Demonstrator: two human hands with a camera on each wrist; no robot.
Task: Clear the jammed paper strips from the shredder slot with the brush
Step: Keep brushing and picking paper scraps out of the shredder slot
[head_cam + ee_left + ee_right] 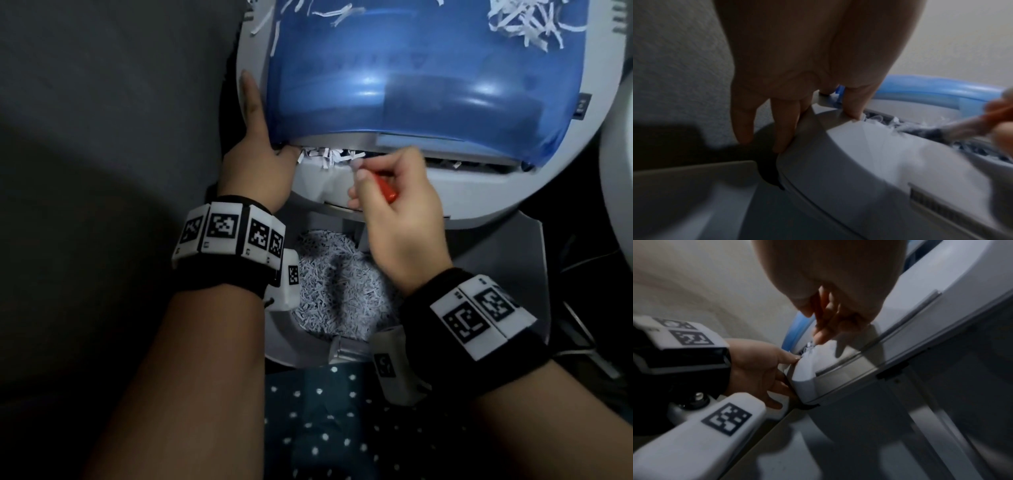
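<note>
— Surroundings? 
— Shreds [337, 284] are being held in the bin below; paper strips [329, 158] are jamming the slot [445, 161].

— Hands? 
— The shredder [404, 85] is being steadied by the flat left hand [260, 164]; the brush [385, 186] is being pinched by the right hand [397, 212] at the strips.

White paper strips [329, 158] jammed in grey shredder slot [445, 163], red-handled brush [386, 189] among them

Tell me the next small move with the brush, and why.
Probably sweep the brush leftward along the slot: white paper strips bunch at its left end beside the left hand bracing the shredder; the right hand already has it there.
</note>
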